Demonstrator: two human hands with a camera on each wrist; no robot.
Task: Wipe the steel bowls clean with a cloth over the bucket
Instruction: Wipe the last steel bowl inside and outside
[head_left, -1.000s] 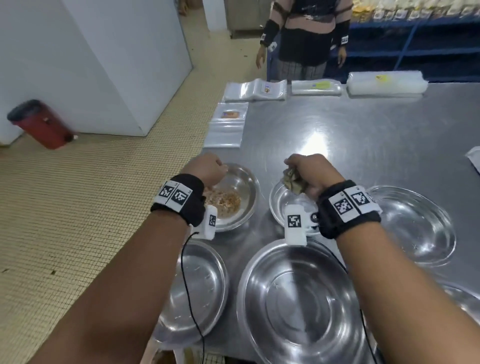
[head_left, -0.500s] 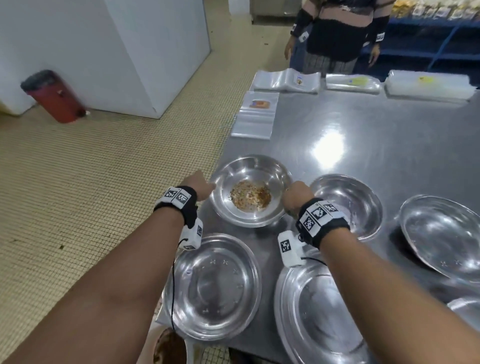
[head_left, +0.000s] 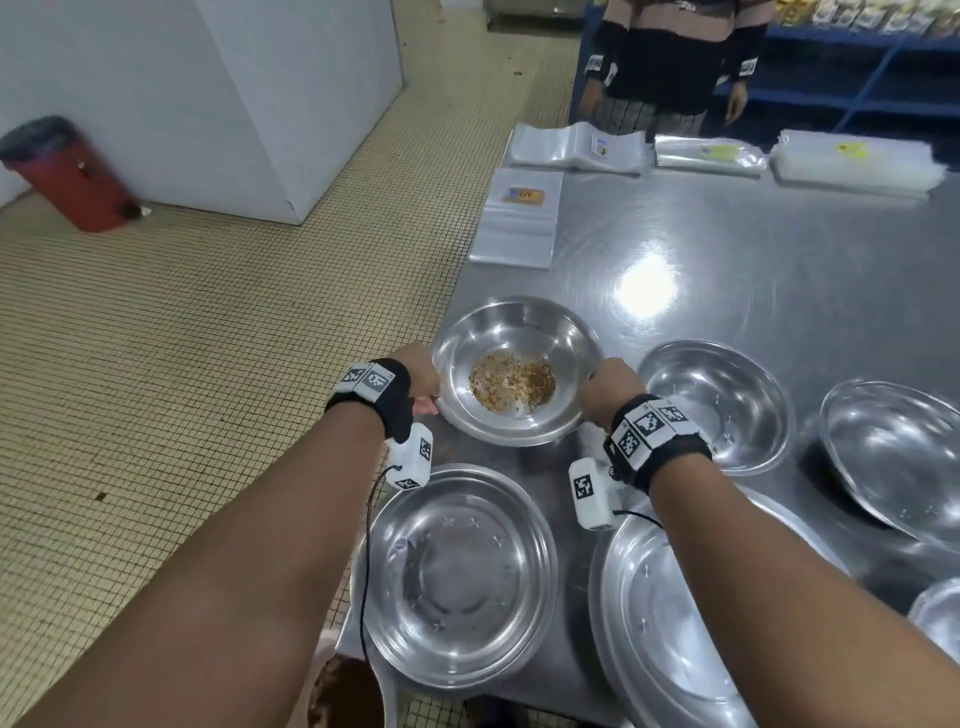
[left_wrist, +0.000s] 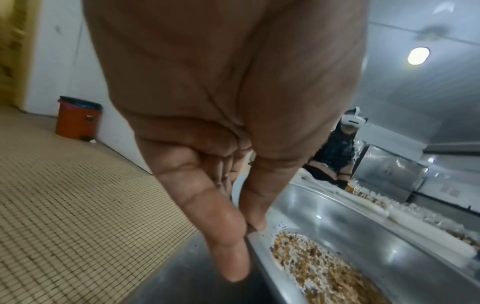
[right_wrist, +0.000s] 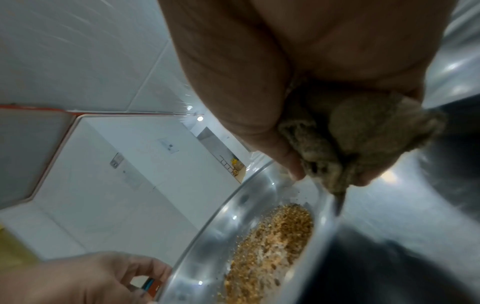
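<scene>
The dirty bowl (head_left: 511, 371) sits at the worktop's (head_left: 727, 270) left edge, light, stiff, slippery; left hand (head_left: 415, 376) pinches its 9 o'clock rim, right hand (head_left: 610, 387), clutching the soft cloth (right_wrist: 363, 139), at 3 o'clock

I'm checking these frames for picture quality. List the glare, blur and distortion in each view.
Head view: a bright ceiling-light glare patch sits on the steel table, and wide-angle bending curves the tiled floor. Left wrist view: the left hand fills the frame, soft and oversized. Right wrist view: the cloth and the bowl with crumbs are smeared, and the walls lean steeply.
</scene>
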